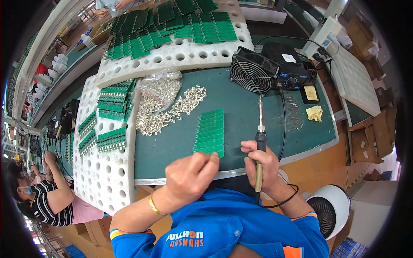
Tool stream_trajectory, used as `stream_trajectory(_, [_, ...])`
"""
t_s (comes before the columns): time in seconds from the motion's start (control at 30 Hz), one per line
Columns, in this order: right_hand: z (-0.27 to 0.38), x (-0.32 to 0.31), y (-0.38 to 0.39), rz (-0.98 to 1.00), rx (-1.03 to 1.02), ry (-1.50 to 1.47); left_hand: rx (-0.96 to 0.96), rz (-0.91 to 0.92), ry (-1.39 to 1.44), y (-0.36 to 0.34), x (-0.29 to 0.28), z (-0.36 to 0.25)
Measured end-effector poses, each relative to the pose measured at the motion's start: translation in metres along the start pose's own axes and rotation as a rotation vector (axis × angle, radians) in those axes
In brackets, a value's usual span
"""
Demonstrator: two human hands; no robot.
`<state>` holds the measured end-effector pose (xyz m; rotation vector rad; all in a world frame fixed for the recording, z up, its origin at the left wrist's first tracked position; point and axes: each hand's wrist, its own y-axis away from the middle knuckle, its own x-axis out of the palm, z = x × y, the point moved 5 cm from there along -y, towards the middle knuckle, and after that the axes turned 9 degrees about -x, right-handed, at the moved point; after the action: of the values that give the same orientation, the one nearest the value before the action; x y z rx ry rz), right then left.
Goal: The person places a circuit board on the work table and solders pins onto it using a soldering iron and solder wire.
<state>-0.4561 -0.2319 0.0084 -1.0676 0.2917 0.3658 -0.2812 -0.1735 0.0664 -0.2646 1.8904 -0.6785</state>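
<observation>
My right hand (pixel 267 165) is wrapped round a soldering iron (pixel 260 139), held upright with its metal tip pointing away from me. My left hand (pixel 187 177) is closed in a pinch at the near edge of a green circuit board panel (pixel 210 131), which lies on the table. A thin silvery solder wire (pixel 232 172) runs out from beside the left fingers toward my right hand; the exact grip on it is hidden. Left of the panel, many small silvery metal parts (pixel 189 102) lie in a loose heap, partly spilling from a clear plastic bag (pixel 161 86).
White foam boards with holes (pixel 107 178) carry green circuit boards (pixel 114 101) at left and far side. A black fan (pixel 254 73), soldering station (pixel 286 66), sponge holder (pixel 309 93) and yellow cloth (pixel 314 113) stand back right. A co-worker (pixel 51 193) sits at left.
</observation>
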Motion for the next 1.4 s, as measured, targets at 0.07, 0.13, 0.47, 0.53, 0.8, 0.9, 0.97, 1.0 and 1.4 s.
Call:
stream_trajectory(0.07, [0.0, 0.002, 0.005, 0.013, 0.009, -0.007, 0.017, -0.009, -0.003, 0.005, 0.012, 0.002])
stream_trajectory(0.13, [0.0, 0.004, 0.009, 0.031, -0.005, 0.0, 0.058, 0.016, -0.016, 0.01, 0.022, 0.002])
stream_trajectory(0.47, [-0.007, 0.01, 0.018, 0.073, -0.008, -0.001, 0.093, 0.049, -0.035, 0.02, 0.049, 0.006])
stream_trajectory(0.53, [-0.007, 0.012, 0.019, 0.088, 0.005, -0.004, 0.082, 0.052, -0.033, 0.023, 0.053, 0.006])
stream_trajectory(0.8, [-0.012, 0.024, 0.025, 0.143, 0.065, -0.048, 0.037, 0.118, -0.035, 0.033, 0.07, 0.007])
stream_trajectory(0.9, [-0.012, 0.027, 0.023, 0.172, 0.049, -0.029, 0.015, 0.147, -0.024, 0.036, 0.074, 0.009])
stream_trajectory(0.97, [-0.011, 0.027, 0.023, 0.194, 0.035, -0.014, 0.0, 0.162, -0.013, 0.038, 0.077, 0.01])
stream_trajectory(1.0, [-0.011, 0.028, 0.024, 0.207, 0.042, -0.002, -0.007, 0.167, -0.004, 0.038, 0.077, 0.01])
stream_trajectory(1.4, [-0.013, 0.032, 0.021, 0.238, 0.056, 0.052, -0.04, 0.177, 0.054, 0.041, 0.081, 0.015])
